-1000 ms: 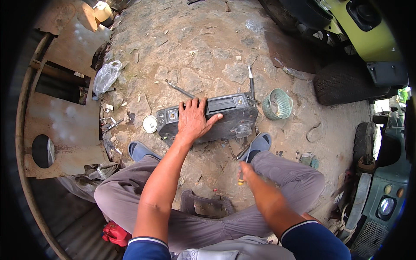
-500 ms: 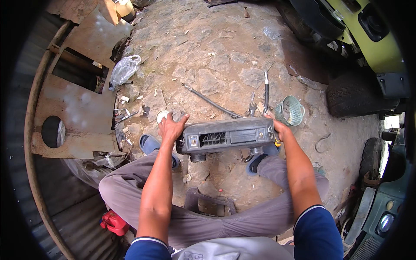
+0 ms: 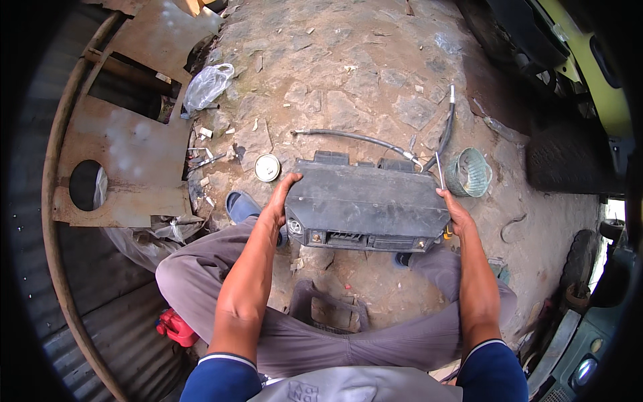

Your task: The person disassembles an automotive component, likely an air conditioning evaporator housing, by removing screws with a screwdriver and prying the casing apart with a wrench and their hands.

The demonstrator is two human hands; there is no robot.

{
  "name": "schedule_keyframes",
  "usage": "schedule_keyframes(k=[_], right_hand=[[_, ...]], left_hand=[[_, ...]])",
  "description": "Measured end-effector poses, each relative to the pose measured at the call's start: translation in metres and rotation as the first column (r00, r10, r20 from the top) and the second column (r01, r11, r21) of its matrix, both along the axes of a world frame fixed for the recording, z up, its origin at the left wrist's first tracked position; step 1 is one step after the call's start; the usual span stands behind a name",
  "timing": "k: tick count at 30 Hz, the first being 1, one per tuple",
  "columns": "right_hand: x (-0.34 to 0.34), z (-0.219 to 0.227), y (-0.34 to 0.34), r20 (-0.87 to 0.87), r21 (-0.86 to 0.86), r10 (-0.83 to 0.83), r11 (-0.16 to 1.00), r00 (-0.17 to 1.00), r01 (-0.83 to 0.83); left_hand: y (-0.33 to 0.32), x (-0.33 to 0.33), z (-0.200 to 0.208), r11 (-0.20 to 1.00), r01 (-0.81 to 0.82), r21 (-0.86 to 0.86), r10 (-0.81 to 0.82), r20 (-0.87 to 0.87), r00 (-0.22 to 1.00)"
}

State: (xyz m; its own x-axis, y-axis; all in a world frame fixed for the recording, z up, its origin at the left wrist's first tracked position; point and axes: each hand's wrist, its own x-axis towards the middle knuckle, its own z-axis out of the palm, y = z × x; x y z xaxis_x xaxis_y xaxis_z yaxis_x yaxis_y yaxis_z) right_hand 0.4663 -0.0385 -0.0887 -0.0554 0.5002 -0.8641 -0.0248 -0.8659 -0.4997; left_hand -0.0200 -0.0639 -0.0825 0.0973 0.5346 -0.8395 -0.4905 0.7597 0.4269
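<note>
Between my hands is a bulky black plastic car air-vent unit (image 3: 368, 201), its broad face turned up and its louvred front towards me. My left hand (image 3: 284, 197) is closed on its left end. My right hand (image 3: 457, 209) grips the right end. Along that palm runs a screwdriver (image 3: 439, 171), its thin shaft pointing away and a bit of yellow handle showing below the hand. Black hoses (image 3: 362, 137) with metal ends lie on the ground beyond the unit. A round pale tin (image 3: 267, 167) rests past my left hand.
A green basket (image 3: 462, 177) stands right of my right hand. A rusty metal panel (image 3: 127, 174) and a clear plastic bag (image 3: 209, 87) lie left. A black frame (image 3: 301, 301) is between my legs, a red container (image 3: 177, 328) by my left knee. Vehicles line the right side.
The unit has tilted, so its broad black face shows and its vented front points lower towards me. My left hand has closed in on its left end, uncovering the round tin.
</note>
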Motion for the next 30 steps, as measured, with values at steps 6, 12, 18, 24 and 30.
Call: schedule_keyframes(k=[6, 12, 18, 24, 30], right_hand=[[-0.009, -0.037, 0.036, -0.022, 0.133, 0.085, 0.988, 0.996, -0.082], [-0.024, -0.084, 0.010, 0.128, 0.090, 0.114, 0.988, 0.985, -0.126], [-0.025, -0.079, 0.010, 0.166, 0.101, 0.120, 0.985, 0.979, -0.138], [-0.039, -0.037, 0.017, 0.351, 0.027, 0.200, 0.974, 0.915, -0.224], [-0.116, 0.083, 0.019, 0.505, 0.114, 0.516, 0.755, 0.692, -0.646]], left_hand=[[0.019, -0.006, -0.049, 0.957, -0.049, 0.285, 0.071, -0.065, 0.995], [0.016, -0.025, -0.093, 0.943, 0.085, 0.321, -0.030, -0.173, 0.984], [-0.007, -0.007, -0.115, 0.971, 0.092, 0.223, -0.036, -0.243, 0.969], [-0.035, -0.009, -0.122, 0.986, -0.021, 0.167, 0.081, -0.359, 0.930], [-0.082, 0.006, -0.114, 0.989, -0.138, 0.056, 0.148, -0.244, 0.958]])
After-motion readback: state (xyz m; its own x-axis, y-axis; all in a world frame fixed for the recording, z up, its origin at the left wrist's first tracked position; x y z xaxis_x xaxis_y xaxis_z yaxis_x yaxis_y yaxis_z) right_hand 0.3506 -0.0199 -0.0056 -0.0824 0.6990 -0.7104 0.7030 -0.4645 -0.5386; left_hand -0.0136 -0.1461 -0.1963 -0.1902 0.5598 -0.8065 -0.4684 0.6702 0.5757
